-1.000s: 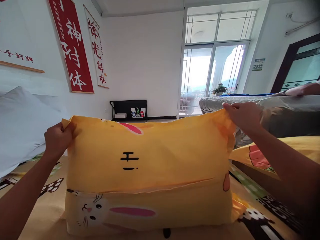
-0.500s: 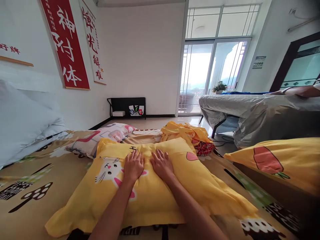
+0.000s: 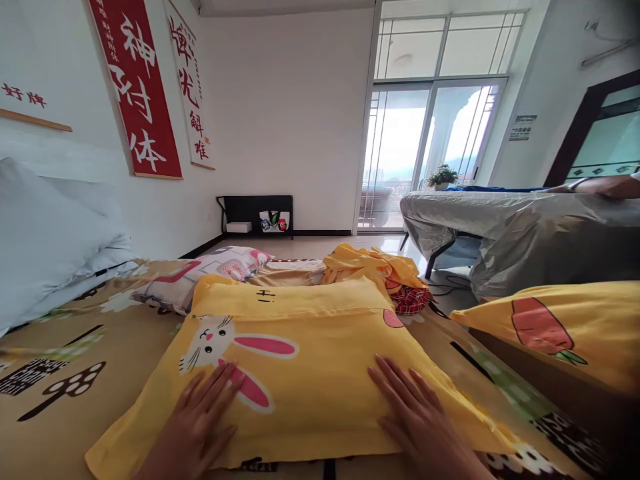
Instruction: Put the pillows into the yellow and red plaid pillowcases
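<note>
Yellow pillow (image 3: pixel 320 380) lower center; left hand (image 3: pixel 203 417) and right hand (image 3: pixel 417 413) flat on it, both open. Patterned pillow (image 3: pixel 213 272), crumpled cloth (image 3: pixel 363 263) just beyond, mid-frame. White pillow (image 3: pixel 55 237) left edge; carrot-print fabric (image 3: pixel 600 307), covered table (image 3: pixel 460 205) right.

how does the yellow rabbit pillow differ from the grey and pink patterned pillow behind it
The rabbit pillow is yellow with a rabbit print; the patterned pillow has whitish, grey and pinkish-red shapes. The left hand and right hand lie spread on the rabbit pillow, while neither touches the patterned pillow. The rabbit pillow lies in front, partly hiding the patterned pillow. Both rest on the printed sheet.
</note>
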Motion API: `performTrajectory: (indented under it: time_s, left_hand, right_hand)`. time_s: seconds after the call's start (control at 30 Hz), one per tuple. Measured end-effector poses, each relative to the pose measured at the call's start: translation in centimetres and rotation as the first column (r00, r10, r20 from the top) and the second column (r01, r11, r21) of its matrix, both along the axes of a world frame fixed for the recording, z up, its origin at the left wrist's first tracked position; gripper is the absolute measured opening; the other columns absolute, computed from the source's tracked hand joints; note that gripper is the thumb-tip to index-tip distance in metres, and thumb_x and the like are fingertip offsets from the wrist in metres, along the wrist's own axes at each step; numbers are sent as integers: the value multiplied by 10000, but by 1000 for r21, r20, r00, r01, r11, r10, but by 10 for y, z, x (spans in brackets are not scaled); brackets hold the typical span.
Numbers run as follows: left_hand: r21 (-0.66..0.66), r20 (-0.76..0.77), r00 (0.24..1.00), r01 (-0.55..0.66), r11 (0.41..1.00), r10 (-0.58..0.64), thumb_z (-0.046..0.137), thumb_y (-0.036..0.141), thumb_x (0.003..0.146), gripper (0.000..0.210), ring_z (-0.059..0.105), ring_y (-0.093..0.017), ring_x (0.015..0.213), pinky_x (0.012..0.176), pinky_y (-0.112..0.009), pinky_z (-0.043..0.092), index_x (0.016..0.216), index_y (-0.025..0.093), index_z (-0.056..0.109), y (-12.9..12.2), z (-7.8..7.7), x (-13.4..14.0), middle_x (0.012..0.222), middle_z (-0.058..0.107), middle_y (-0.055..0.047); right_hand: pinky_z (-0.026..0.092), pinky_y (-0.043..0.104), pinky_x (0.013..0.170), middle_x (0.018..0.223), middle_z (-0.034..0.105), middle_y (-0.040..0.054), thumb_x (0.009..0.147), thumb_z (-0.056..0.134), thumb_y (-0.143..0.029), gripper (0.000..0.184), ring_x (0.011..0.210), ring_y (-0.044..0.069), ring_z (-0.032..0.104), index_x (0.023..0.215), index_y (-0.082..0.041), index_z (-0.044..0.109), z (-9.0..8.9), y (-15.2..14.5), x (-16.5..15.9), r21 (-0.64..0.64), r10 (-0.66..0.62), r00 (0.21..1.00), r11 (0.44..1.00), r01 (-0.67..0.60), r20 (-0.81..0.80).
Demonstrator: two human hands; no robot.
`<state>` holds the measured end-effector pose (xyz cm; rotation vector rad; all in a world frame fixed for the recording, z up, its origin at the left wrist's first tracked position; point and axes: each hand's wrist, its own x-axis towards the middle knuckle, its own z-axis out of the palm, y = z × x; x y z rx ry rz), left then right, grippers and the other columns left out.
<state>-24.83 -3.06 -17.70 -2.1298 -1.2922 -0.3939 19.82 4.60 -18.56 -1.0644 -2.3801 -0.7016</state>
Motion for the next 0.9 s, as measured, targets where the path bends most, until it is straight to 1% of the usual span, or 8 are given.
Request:
performTrajectory:
  time_s: [0.2,0.37,0.43,0.53,0.63,0.7,0.8,0.9]
  left_hand:
    - [-10,151,941,-305,952,303,451,357,859,727,498,-248,1288,971,-387,475,1506,406,123,-53,-58,-104,1539,332,-19]
    - [-77,213,894,-386,919,394,437,266,811,751,555,-276,1218,903,-383,512,1503,385,172,-30,-48,-106,1475,445,-55]
    - [-119,96,897,-421,899,432,410,205,810,631,633,-293,1072,850,-392,516,1428,330,419,-19,-15,-106,1306,606,-97]
    - [-170,-157,893,-445,879,421,328,78,800,546,666,-280,817,731,-380,493,1197,240,665,-10,70,-111,912,726,-117]
    - [25,-150,846,-515,857,512,329,97,831,458,641,-277,866,759,-366,448,1144,159,657,-10,172,-109,923,707,-120]
    - [217,-5,801,-583,783,598,329,112,838,420,613,-255,899,793,-346,423,1141,124,620,-13,229,-98,941,684,-106]
    - [346,338,695,-719,603,635,317,227,895,373,577,-217,881,748,-300,414,1133,132,588,-20,281,-78,969,637,-73]
    - [259,525,599,-789,557,605,331,279,908,312,544,-163,786,731,-263,395,1018,150,594,-32,303,-70,791,560,0]
  right_hand:
    - [450,391,887,1415,503,75,790,439,-246,815,1228,258,536,1541,-257,123,-40,-25,81,125,-201,978,971,206,-52]
    - [503,398,770,1186,659,141,771,409,-94,755,1029,283,643,1501,-229,271,-27,6,53,234,-315,945,916,327,-88]
    - [497,341,650,991,709,120,780,391,-47,579,820,238,680,1329,-183,517,-1,24,47,285,-309,951,910,303,-23]
    - [419,280,539,816,689,80,788,416,-24,386,671,182,651,1077,-151,639,67,40,47,269,-306,946,925,270,103]
    - [281,280,473,828,663,85,845,443,-86,277,613,164,599,1050,-148,619,153,36,45,243,-398,913,897,368,88]
    - [190,300,481,872,665,101,907,392,-133,248,582,157,562,1015,-151,614,206,29,41,271,-532,846,811,519,-28]
    - [144,308,531,905,671,126,961,373,-243,258,669,173,567,1002,-132,603,265,21,36,290,-614,768,713,639,-182]
    - [133,317,574,896,672,128,967,383,-280,274,707,161,544,1002,-121,604,301,14,38,310,-642,758,701,643,-120]
